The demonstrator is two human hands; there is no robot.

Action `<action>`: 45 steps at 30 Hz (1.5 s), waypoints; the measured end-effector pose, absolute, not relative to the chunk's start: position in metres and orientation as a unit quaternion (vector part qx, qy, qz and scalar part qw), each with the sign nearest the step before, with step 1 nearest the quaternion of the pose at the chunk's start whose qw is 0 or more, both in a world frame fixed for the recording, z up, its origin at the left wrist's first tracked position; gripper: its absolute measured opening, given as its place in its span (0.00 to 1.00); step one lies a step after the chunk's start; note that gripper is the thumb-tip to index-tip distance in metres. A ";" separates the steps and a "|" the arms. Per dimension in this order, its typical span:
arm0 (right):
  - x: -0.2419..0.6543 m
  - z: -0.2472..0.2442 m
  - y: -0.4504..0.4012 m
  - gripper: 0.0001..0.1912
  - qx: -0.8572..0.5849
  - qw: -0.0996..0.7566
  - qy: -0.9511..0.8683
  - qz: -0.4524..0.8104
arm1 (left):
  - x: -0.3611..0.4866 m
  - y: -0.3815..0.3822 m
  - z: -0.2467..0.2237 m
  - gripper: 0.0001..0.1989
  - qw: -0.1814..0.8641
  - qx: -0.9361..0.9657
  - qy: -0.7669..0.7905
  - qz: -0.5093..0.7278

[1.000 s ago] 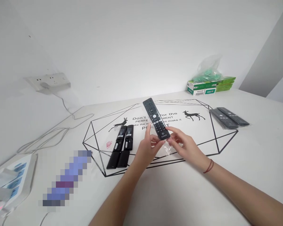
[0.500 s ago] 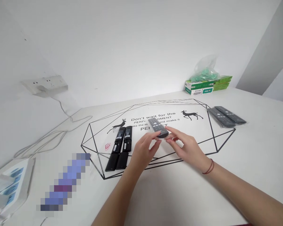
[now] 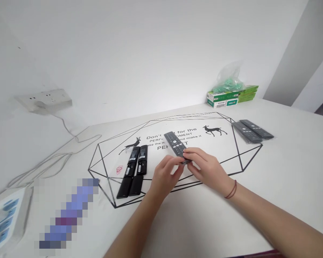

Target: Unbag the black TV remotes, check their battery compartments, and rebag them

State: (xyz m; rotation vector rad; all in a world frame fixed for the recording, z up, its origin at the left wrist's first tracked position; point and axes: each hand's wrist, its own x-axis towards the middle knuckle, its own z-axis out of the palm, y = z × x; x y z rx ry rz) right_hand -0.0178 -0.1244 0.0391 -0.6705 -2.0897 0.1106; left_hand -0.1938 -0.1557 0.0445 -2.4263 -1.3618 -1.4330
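Both hands hold a dark remote control (image 3: pixel 174 143), buttons up, by its near end over the table. My left hand (image 3: pixel 165 175) pinches the near edge from the left. My right hand (image 3: pixel 208 166) is closed on the right side of that same end, with fingertips over the lower buttons. Whether a clear sleeve covers this remote is hard to make out. Left of my hands, two black remotes lie face down with open battery compartments (image 3: pixel 142 167), and their loose battery covers (image 3: pixel 136 185) sit just below them.
A clear plastic bag (image 3: pixel 118 170) with a red mark lies left of the black remotes. Two wrapped remotes (image 3: pixel 247 133) rest at the right. Green-and-white boxes (image 3: pixel 223 96) with a plastic bag on top stand against the wall. A power strip (image 3: pixel 10 215) and cables (image 3: pixel 56 154) occupy the left.
The remote has turned to a flatter pose, its button face showing more fully. My right fingers have come over its near end. The view has shifted slightly.
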 end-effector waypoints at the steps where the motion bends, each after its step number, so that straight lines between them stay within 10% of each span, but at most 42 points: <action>1: -0.018 0.039 -0.124 0.18 -0.278 0.463 -0.841 0.044 | -0.193 -0.155 0.044 0.07 -0.010 -0.749 -0.463 -0.474; 13: -0.020 0.043 -0.122 0.14 -0.264 0.482 -0.835 0.020 | -0.172 -0.154 0.044 0.20 -0.536 -0.408 -0.435 -0.598; 31: -0.020 0.043 -0.106 0.18 -0.346 0.397 -0.571 0.630 | -0.178 -0.150 0.029 0.23 -0.412 -0.535 -0.570 -0.468; 45: 0.184 0.037 0.002 0.23 -0.643 0.594 -0.457 0.160 | -0.185 -0.141 0.018 0.23 -0.367 -0.580 -0.602 -0.408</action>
